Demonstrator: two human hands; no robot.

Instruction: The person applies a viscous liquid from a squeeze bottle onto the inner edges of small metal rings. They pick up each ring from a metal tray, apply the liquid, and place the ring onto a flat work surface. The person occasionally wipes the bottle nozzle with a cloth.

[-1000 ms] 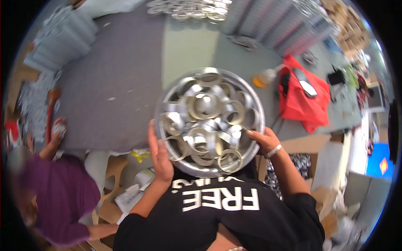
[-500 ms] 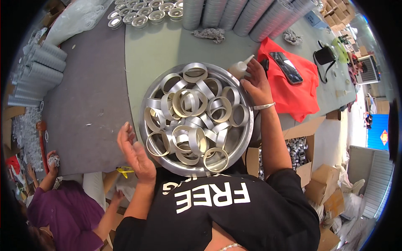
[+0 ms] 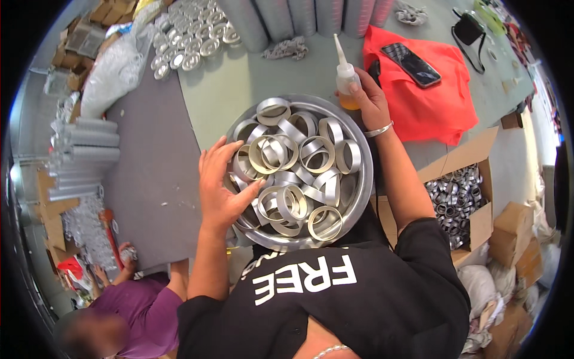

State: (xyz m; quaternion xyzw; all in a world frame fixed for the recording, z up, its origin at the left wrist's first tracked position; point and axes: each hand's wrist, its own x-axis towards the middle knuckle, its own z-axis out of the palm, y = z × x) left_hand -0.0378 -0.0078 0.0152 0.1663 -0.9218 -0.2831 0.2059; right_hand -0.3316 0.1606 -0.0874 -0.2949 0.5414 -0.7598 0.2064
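It's rings (image 3: 286, 178) in the basin (image 3: 367, 173) here, the bottle (image 3: 345, 78) just beyond its far right edge, a phone (image 3: 411, 64) on the cloth (image 3: 439, 110) further right, a carton (image 3: 466, 152) this side of that.

Dark phone (image 3: 411, 64) on red cloth (image 3: 451, 116); black case (image 3: 469, 30) near; grey rag (image 3: 285, 49) left.

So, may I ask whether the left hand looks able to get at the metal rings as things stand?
Probably yes: the left hand, spread open, is over the left side of the basin, by the metal rings, and nothing visible blocks it; the right hand holds a bottle beyond the basin.
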